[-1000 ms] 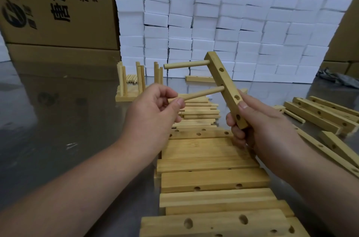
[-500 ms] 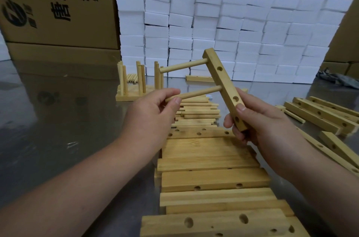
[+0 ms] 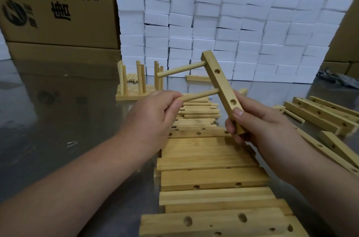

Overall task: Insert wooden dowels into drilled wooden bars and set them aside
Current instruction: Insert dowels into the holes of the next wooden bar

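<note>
**A:** so where's the drilled bar at right now?

**B:** up in the air over the bench, tilted. The right grip is wrapped round its lower end, thumb on the front face. Two dowels stick out of its left side: the upper dowel is seated near the top end, and the lower dowel is in a hole further down.

**A:** and the left?

**B:** the left grip is pinching the free end of that lower dowel, fingers curled round it.

**A:** the rest of the stock?

**B:** a stack of bars right under the hands, loose dowels just behind that, and more bars off to the right. There's a piece with upright dowels further back, in front of the white blocks.
</note>
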{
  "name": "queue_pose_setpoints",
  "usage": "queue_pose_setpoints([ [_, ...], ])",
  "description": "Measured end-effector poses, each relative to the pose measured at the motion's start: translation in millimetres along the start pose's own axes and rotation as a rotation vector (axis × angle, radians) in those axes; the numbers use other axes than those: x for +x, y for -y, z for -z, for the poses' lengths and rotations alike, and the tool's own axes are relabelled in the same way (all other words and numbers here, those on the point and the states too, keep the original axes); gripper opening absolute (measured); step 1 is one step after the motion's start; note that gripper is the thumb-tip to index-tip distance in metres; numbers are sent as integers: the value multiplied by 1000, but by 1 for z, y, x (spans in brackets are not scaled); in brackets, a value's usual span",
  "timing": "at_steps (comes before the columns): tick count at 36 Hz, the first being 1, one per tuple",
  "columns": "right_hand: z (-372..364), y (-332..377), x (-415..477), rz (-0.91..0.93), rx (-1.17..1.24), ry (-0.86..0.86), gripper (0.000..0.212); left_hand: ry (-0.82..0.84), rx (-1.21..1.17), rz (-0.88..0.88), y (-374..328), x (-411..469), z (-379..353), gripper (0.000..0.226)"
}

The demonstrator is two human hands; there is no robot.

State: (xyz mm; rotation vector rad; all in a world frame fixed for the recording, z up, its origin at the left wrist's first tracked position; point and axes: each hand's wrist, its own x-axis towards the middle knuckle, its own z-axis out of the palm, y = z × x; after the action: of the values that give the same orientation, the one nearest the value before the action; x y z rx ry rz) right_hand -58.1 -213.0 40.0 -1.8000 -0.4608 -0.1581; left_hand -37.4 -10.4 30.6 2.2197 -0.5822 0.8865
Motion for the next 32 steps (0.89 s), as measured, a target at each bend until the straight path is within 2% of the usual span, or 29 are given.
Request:
queue_pose_setpoints([
  [5, -1, 0, -2, 8, -4, 10, 42, 32, -2, -4, -3, -2, -1, 29],
  [8, 0, 0, -2, 7, 3, 18, 41, 27, -84, 16, -5, -2, 2, 27],
  [12, 0, 1, -2, 20, -21, 25, 41, 73, -164, 140, -7, -5, 2, 27],
  [16, -1, 2, -2, 21, -26, 32, 41, 62, -281, 302, -5, -5, -1, 38],
  [21, -4, -1, -2, 8, -40, 19, 41, 77, -333, 318, 0, -4, -2, 39],
  [26, -8, -2, 1, -14, -16, -60, 40, 35, -418, 344, 0, 3, -4, 38],
  [29, -6, -5, 4, -44, 29, -173, 37, -10, -435, 408, 10, 6, -2, 40],
  [32, 0, -9, 9, -75, 97, -304, 36, 80, -358, 456, 25, 6, -3, 39],
])
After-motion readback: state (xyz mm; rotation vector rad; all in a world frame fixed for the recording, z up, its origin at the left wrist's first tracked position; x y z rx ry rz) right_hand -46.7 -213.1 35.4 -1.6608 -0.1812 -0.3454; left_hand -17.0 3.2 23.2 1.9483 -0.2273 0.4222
